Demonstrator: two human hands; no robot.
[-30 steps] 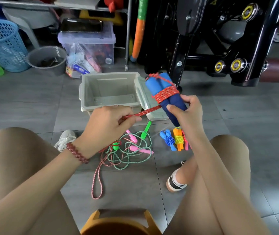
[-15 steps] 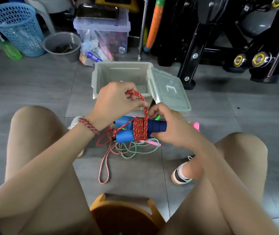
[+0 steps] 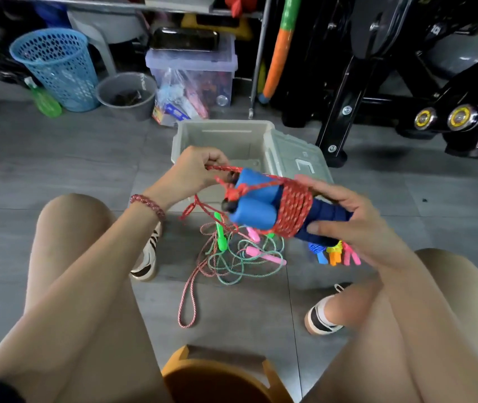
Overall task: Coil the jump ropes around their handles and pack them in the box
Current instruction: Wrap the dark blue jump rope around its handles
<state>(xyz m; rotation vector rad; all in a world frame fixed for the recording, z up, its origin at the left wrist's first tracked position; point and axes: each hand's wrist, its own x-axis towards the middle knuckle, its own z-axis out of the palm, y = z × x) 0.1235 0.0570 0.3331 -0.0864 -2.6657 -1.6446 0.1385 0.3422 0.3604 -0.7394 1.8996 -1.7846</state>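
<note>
Rope, red, limp and light by my judgement: part-wound on blue foam handles, near side of the box. My right grip clasps their bare ends, the firmest hold; left grip pinches slack.

Two blue foam handles, bound side by side by a red rope, lie nearly level between the fingers. Beyond them stands the open grey box. Below them, loose green and pink ropes lie tangled on the floor.
</note>
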